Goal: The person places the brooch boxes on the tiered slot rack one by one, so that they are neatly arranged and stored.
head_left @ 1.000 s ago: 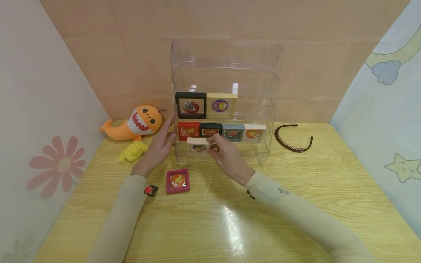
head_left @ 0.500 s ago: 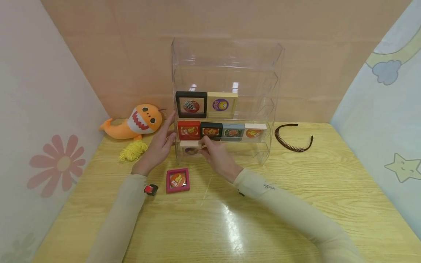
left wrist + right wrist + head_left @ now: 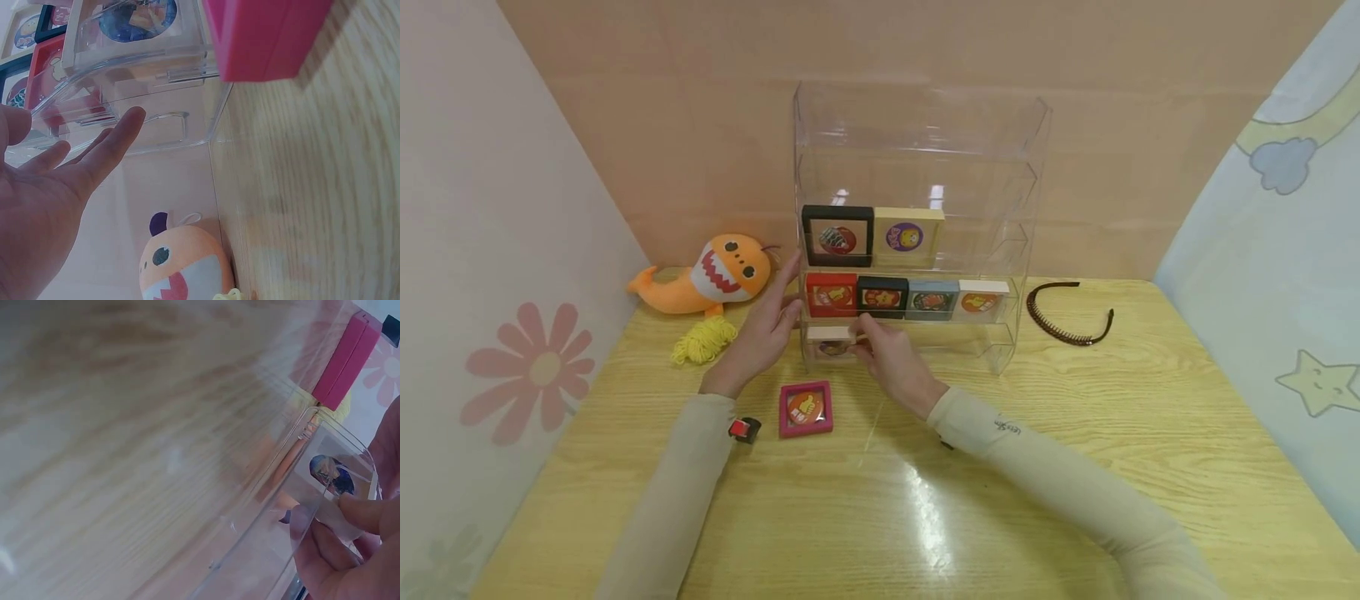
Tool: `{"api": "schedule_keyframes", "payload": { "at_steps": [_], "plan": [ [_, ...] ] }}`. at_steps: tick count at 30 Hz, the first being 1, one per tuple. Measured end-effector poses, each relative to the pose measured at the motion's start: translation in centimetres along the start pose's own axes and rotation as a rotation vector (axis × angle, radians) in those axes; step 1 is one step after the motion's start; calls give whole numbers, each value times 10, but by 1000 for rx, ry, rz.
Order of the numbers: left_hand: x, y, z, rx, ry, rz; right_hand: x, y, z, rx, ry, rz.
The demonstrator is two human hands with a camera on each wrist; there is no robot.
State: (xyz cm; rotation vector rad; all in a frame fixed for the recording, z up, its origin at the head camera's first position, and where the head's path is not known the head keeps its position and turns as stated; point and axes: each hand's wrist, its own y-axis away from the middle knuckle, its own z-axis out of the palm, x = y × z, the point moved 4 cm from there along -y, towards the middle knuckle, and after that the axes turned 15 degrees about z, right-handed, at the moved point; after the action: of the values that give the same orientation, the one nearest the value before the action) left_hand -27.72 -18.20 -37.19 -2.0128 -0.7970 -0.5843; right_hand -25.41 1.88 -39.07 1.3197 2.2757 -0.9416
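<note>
In the head view my right hand (image 3: 893,365) pinches a small white display frame (image 3: 831,333) by its right side, at the left end of the lowest tier of a clear acrylic rack (image 3: 917,150). A dark bluish round badge (image 3: 331,474) shows inside this frame in the right wrist view. My left hand (image 3: 760,337) touches the rack's left side, its fingers extended. Red (image 3: 820,296), black (image 3: 882,297), grey-blue (image 3: 932,300) and white (image 3: 981,300) frames stand in the tier above. Higher up are a larger black frame (image 3: 838,237) and a cream frame (image 3: 909,237).
A pink frame (image 3: 806,408) lies on the wooden table (image 3: 820,517) in front of the rack. To the left are an orange shark plush (image 3: 730,271) and yellow yarn (image 3: 705,340). A dark brown headband (image 3: 1060,333) lies to the right.
My right hand has moved left and slightly down with the white frame, which has gone from in front of the rack into the lowest tier's left end. My left hand has stayed put.
</note>
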Motion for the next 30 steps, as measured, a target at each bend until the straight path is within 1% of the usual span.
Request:
{"api": "schedule_keyframes", "payload": {
  "at_steps": [1, 5, 8, 11, 14, 18, 20, 22, 24, 30],
  "plan": [
    [2, 0, 0, 0, 2, -1, 0, 1, 0, 1, -1, 3],
    [23, -2, -1, -5, 18, -13, 1, 3, -5, 6, 4, 8],
    [34, -2, -3, -8, 15, -12, 1, 4, -11, 3, 3, 37],
    [36, -2, -4, -10, 10, -7, 0, 6, -21, -5, -19, 90],
    [34, -3, -5, -6, 14, -7, -2, 8, -30, -17, -52, 143],
    [16, -2, -3, 2, 8, -6, -4, 13, -40, -41, -100, 203],
    [5, -2, -2, 1, -3, -3, -5, 16, -43, -74, -115, 239],
    [0, -1, -1, -4, -12, -3, -5, 20, -44, -123, -116, 265],
    [-2, 0, -1, -8, -19, -5, -5, 25, -44, -186, -105, 279],
    [0, 1, -1, -8, -17, -7, -5, 37, -35, -388, -116, 276]
  ]
}}
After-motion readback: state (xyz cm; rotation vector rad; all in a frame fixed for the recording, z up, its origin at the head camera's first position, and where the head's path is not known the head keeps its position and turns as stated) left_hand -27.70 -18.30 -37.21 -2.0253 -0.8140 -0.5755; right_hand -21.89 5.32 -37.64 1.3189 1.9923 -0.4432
